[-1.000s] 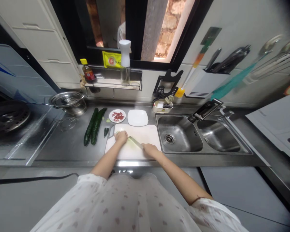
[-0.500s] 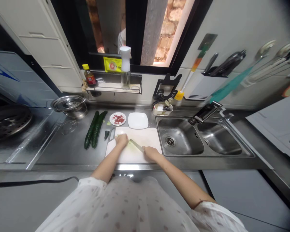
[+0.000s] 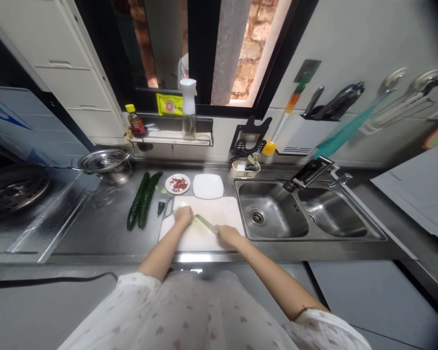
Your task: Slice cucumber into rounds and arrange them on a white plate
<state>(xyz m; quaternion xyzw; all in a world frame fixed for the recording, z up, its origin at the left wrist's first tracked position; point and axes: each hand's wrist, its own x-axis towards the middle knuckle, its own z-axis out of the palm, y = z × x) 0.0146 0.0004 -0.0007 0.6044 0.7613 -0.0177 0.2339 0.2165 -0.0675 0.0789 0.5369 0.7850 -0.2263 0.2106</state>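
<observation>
On the white cutting board (image 3: 219, 238), my left hand (image 3: 183, 215) is closed over a pale green piece of cucumber, mostly hidden by the fingers. My right hand (image 3: 229, 235) grips the handle of a kitchen knife (image 3: 206, 223). The blade points left, its tip close beside my left fingers, where a thin pale green sliver shows. Wet greenish marks lie on the board below the blade. A dark green cucumber end (image 3: 161, 208) rests on the counter just left of the board. Farther left, two whole cucumbers (image 3: 143, 201) lie side by side.
Behind the board stand a plate of chopped red bits (image 3: 177, 183) and a square white plate (image 3: 208, 186). A double sink (image 3: 270, 235) borders the board on the right. A lidded steel pot (image 3: 111, 167) is at the back left. A shelf (image 3: 168, 136) holds bottles.
The view has tipped up slightly, so everything sits a little lower. Both hands and the knife stay nearly in place on the board.
</observation>
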